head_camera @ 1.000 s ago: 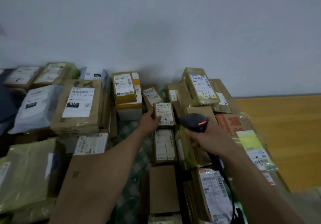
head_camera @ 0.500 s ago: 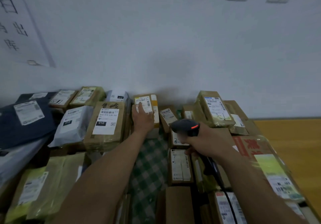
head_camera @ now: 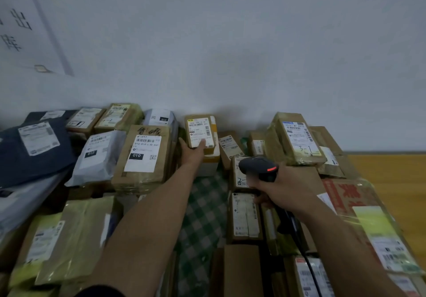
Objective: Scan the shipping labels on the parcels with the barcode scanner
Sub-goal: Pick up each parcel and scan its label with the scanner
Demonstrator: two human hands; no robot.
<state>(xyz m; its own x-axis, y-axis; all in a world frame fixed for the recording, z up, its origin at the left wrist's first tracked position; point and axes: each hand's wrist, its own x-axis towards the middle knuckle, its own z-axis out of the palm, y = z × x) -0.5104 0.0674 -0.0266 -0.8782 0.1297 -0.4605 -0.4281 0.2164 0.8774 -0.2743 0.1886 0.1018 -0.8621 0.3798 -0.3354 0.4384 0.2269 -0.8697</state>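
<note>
My left hand [head_camera: 192, 152] grips the near end of a small brown parcel [head_camera: 200, 131] with a white shipping label, thumb lying on the label; the parcel rests on a white and yellow box by the wall. My right hand [head_camera: 284, 187] holds the black barcode scanner [head_camera: 258, 166] by its handle. A red light shows on the scanner's head, which points toward the far left. Its black cable [head_camera: 306, 260] runs down past my forearm. Several labelled parcels lie around both hands.
A large cardboard box [head_camera: 143, 156] marked 010 and a white mailer bag [head_camera: 99, 156] sit left of my left hand. A taped box [head_camera: 297, 140] marked 3-1 stands far right. Green checked cloth [head_camera: 202, 216] shows between my arms. The wall runs behind; wooden surface [head_camera: 391, 177] at right.
My left hand left the small parcel in the middle and reached farther back-left to the parcel by the wall, then shifted to grip its near end. The scanner followed, turning left.
</note>
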